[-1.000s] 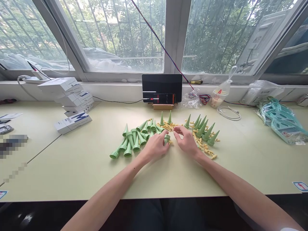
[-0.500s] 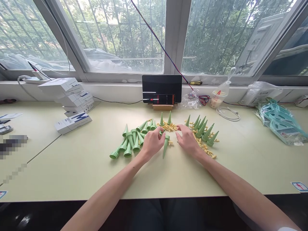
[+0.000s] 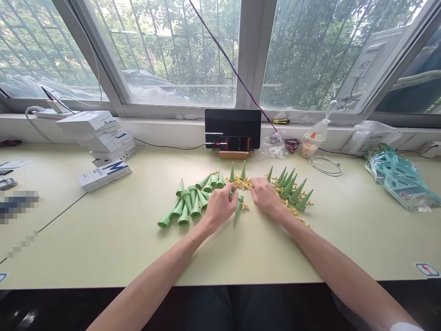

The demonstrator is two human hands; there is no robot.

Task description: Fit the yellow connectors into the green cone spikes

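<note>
My left hand (image 3: pixel 222 202) is over the right side of a pile of green cones (image 3: pixel 186 200), its fingers curled and closed; what they hold, if anything, is hidden. Beside its fingertips lies a single green cone (image 3: pixel 237 211) with a small yellow piece (image 3: pixel 245 206) at its right. My right hand (image 3: pixel 264 195) reaches to the right edge of the small yellow pieces (image 3: pixel 241 182), fingertips at the pieces, and whether it grips one is too small to tell. Two green cones (image 3: pixel 243 170) stand upright behind that heap. More cones (image 3: pixel 289 186) stand to the right, among yellow pieces.
At the back stands a black tablet (image 3: pixel 233 123) with a phone (image 3: pixel 234 143) before it. White boxes (image 3: pixel 103 133) are stacked at left. A bagged cup (image 3: pixel 313 140), a white cable (image 3: pixel 325 166) and teal plastic items (image 3: pixel 399 177) lie at right.
My right hand has moved slightly left and forward to the edge of the yellow heap, its fingers now closer together. My left hand stays nearly in place.
</note>
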